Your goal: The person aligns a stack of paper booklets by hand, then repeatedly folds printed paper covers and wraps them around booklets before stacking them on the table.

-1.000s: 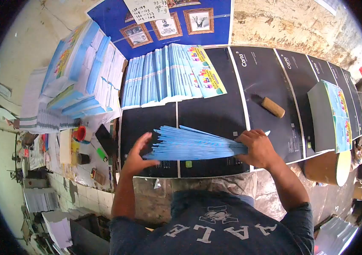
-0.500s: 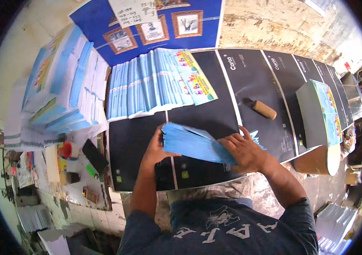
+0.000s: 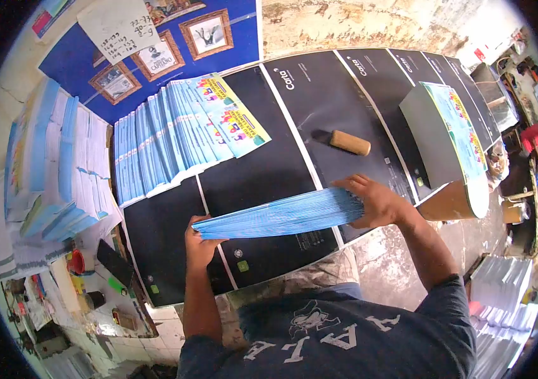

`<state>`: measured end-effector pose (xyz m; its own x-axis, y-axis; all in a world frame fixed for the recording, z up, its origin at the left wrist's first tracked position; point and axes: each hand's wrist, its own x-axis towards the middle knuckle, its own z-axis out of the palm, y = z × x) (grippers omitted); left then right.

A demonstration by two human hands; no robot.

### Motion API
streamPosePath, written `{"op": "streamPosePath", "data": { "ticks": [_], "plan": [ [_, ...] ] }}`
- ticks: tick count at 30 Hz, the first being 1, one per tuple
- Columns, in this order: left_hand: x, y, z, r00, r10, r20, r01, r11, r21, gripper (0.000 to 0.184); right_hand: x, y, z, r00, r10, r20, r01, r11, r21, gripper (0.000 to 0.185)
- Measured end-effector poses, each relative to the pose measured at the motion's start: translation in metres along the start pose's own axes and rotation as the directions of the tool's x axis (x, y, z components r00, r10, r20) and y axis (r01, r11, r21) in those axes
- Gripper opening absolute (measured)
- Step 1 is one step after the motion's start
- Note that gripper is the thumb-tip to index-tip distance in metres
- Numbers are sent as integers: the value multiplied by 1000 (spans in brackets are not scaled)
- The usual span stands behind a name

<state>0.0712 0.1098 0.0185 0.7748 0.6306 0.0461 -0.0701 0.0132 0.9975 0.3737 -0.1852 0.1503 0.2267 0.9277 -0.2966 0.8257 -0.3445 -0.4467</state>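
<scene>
While the blue stack (image 3: 275, 215) is held at its ends above the near side of the black tabletop (image 3: 250, 180) by the left hand (image 3: 201, 245) and right hand (image 3: 379, 201), both half closed and partly hidden, its layers can barely be told apart.

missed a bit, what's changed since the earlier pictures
The left hand, open by the left end of the blue bundle earlier, now holds it. The bundle's wider spread went from left to right, where the right hand keeps hold. The brown block and overlapping booklets stayed put.
</scene>
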Motion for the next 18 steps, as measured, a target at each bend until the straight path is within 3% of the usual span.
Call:
{"op": "streamPosePath", "data": {
  "ticks": [1,2,3,4,5,6,7,8,9,11,12,13,14,15,17,18],
  "plan": [
    [-1,4,3,1000,-13,-22,13,999,36,49,-5,12,4,999,11,-32,-1,956,292,99],
    [-6,-9,-2,999,45,-28,-43,997,62,54,-12,16,12,994,-10,-113,57,902,427,99],
    [-11,-9,0,998,49,-32,-46,997,67,54,-10,31,32,993,-16,-116,64,902,427,99],
    [-16,-8,4,998,-27,-53,26,1000,-8,59,-6,51,59,965,-13,-264,221,587,779,99],
    [-20,-7,10,992,-105,-64,100,991,-85,64,-6,61,75,920,66,-385,374,135,918,102],
    [-19,2,25,987,137,89,-146,984,105,83,-2,37,72,888,265,-375,260,382,887,115],
    [-21,8,35,986,136,97,-146,983,111,83,19,37,99,835,279,-475,322,452,832,114],
    [-22,13,42,1000,-28,-12,25,971,-236,91,25,28,97,840,239,-487,380,383,842,113],
    [-22,12,40,1000,21,19,-17,980,-199,98,28,21,95,838,202,-507,439,305,845,112],
    [-28,5,33,997,64,53,-55,986,-158,105,35,32,84,861,181,-475,409,310,858,107],
    [-30,0,29,995,75,62,-77,997,25,99,47,26,80,825,257,-504,476,164,864,103],
    [-28,-3,28,993,95,70,-108,972,207,93,56,26,76,820,251,-514,487,165,857,103],
    [-28,-7,31,999,13,-51,-12,1000,20,72,65,26,77,851,227,-473,428,221,876,106],
    [-20,-3,31,999,22,-45,-21,999,28,72,73,29,77,877,209,-432,370,279,886,109],
    [-15,0,34,956,-72,-285,87,995,43,56,73,36,84,910,224,-350,289,264,920,111],
    [-13,0,37,944,-23,-328,28,1000,12,48,62,33,77,929,178,-325,302,144,942,113]
  ]
}}
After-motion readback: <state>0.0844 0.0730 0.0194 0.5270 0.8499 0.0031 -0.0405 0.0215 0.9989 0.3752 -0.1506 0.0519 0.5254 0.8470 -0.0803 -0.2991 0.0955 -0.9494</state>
